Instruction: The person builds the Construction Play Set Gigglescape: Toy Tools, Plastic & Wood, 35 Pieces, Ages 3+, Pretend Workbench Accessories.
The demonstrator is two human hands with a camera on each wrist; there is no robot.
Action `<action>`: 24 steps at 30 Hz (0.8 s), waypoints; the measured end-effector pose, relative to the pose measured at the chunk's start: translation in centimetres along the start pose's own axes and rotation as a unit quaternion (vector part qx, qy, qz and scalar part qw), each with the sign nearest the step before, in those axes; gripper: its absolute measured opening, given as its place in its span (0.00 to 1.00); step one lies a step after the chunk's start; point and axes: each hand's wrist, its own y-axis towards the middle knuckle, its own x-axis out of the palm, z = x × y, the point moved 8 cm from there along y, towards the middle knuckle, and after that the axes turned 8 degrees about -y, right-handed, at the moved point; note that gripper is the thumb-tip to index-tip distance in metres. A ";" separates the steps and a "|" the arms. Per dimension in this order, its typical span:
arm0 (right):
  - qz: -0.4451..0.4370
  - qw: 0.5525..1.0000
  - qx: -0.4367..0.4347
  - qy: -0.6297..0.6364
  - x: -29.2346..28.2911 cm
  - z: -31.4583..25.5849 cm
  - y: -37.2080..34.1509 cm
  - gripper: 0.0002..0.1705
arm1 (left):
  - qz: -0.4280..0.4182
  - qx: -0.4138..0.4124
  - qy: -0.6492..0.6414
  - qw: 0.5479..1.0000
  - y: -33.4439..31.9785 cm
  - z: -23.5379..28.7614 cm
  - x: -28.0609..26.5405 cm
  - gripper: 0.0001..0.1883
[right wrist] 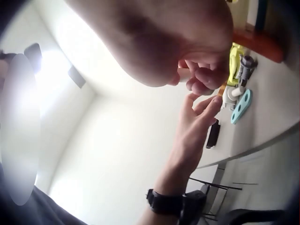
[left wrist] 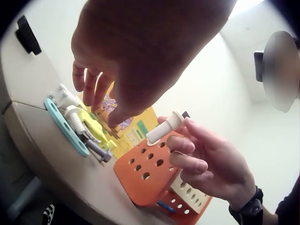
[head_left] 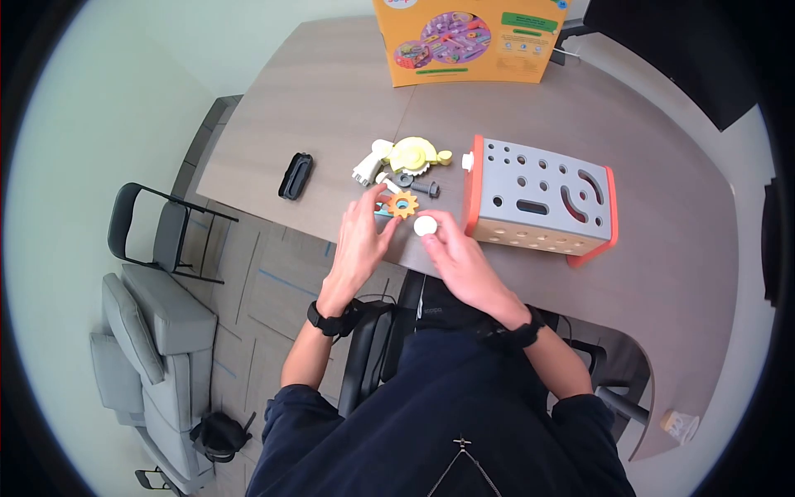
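Note:
My left hand (head_left: 356, 244) pinches an orange gear (head_left: 403, 205) by its edge, above the near side of the table. Just right of the gear, my right hand (head_left: 468, 265) holds a white peg, its round end (head_left: 425, 225) facing up; the left wrist view shows the peg's flanged shaft (left wrist: 166, 129) between thumb and fingers. Beside and under the left hand are a teal strip with holes (left wrist: 65, 126), a white screw (left wrist: 75, 119), a grey bolt (left wrist: 97, 150), a grey nut (head_left: 403, 179) and yellow-green parts (head_left: 412, 155).
A toy box with a grey holed top (head_left: 542, 186) and orange-red ends stands to the right. A black case (head_left: 296, 176) lies at the left, a yellow carton (head_left: 464, 50) stands at the back, and a cup (head_left: 681, 426) is at the far right.

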 end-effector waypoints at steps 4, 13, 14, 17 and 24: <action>-0.004 0.969 0.024 0.244 -3.1 -0.5 -2.4 0.21 | 0.019 0.080 0.012 0.997 -1.3 5.2 -0.4 0.37; -0.002 0.970 -0.017 0.242 -6.9 -0.5 -5.6 0.27 | 0.047 0.191 0.048 0.979 -3.1 12.8 -0.3 0.40; -0.003 0.970 -0.018 0.244 -6.9 -0.5 -5.8 0.28 | 0.048 0.193 0.039 0.979 -3.2 13.1 -0.4 0.38; -0.003 0.965 -0.030 0.261 -7.2 -0.5 -5.9 0.28 | 0.037 0.209 0.015 0.977 -3.8 14.0 0.2 0.38; 0.004 0.976 -0.022 0.216 -7.7 0.3 -6.4 0.27 | 0.030 0.218 -0.060 0.974 -4.4 15.7 0.5 0.34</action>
